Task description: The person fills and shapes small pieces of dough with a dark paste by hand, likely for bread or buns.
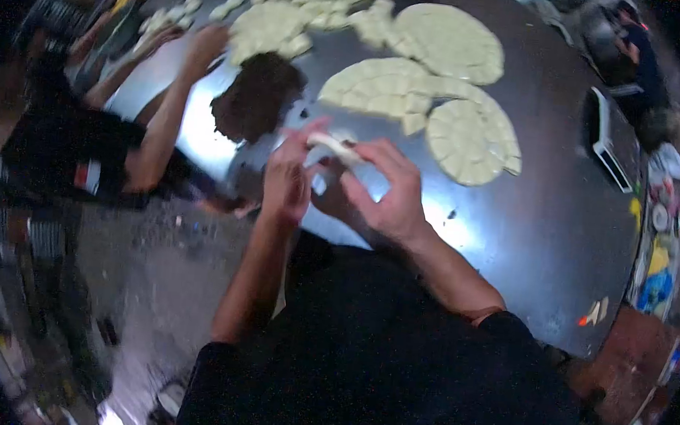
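A small pale piece of dough is stretched between my two hands above the metal table. My left hand grips its left end, and motion smears those fingers. On the other end are the curled fingers of my right hand, with the thumb a little below. Just beyond my left hand lies a dark brown crumbly mound of what looks like filling. Past my hands, a round dough slab scored into pieces lies beside a larger cut slab.
Another round slab and dough pieces cover the table's far side. At the left, a co-worker's hand reaches over the table. A white-edged box-like object stands near the right edge. Another person is far right.
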A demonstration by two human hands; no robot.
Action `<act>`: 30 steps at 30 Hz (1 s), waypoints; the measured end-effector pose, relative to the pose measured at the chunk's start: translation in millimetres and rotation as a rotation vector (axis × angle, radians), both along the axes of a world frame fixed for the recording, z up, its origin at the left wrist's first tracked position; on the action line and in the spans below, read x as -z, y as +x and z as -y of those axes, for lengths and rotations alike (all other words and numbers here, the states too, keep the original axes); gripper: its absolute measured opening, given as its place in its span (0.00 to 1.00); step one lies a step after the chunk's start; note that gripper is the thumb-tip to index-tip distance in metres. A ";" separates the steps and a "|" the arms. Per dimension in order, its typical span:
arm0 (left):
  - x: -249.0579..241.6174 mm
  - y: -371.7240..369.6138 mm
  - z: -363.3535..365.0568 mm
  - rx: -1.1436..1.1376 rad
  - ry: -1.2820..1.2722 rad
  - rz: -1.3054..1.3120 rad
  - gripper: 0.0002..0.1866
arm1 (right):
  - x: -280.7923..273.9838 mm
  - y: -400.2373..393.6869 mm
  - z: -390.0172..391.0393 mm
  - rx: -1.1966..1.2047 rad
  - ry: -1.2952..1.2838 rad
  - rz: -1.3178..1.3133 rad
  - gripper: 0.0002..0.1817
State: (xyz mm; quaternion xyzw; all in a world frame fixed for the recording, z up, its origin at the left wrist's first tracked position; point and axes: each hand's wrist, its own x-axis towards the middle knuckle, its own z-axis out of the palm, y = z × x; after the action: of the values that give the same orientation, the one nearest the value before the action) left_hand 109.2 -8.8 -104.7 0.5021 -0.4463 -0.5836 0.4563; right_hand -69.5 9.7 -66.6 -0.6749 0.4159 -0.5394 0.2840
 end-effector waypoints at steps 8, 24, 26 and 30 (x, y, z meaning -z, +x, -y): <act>93.0 88.1 -67.2 -0.188 -0.070 0.136 0.17 | 119.4 71.5 116.7 -0.061 -0.110 -0.427 0.17; 103.8 92.1 -11.5 -0.293 0.367 -0.426 0.15 | 134.3 104.5 184.9 -0.268 0.211 -0.765 0.14; 101.5 79.1 5.4 -0.399 0.203 -0.235 0.14 | 112.2 81.8 152.6 -0.167 0.169 -0.469 0.13; 25.6 25.5 31.6 -0.282 0.216 -0.319 0.16 | 58.3 49.6 79.6 -0.075 -0.329 -0.343 0.17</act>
State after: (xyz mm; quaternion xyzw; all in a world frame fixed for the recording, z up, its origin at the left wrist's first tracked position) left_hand 134.6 -40.4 -130.3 0.5066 -0.2289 -0.6303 0.5419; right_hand -19.9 -69.9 -124.8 -0.8087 0.3392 -0.4666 0.1151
